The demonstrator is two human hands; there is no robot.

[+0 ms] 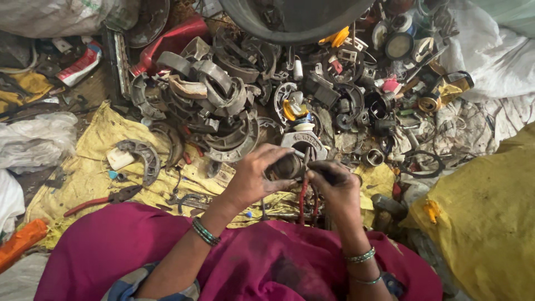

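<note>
The left hand curls around a small round dark metal part, held just beside the right hand, which grips red-handled pliers against it. Judging by this, prying is under way; next needs a steady twist. The plier tips are hidden.

Heap of curved grey brake shoes around 11 o'clock of centre. Red plastic container at 11, further up. Dark round tub at 12, top edge. Loose pliers with red handles at 8 on the yellow cloth. Orange object at 8, far edge. Yellow sack at 4. White sack at 2. Black rubber ring at 3.
</note>
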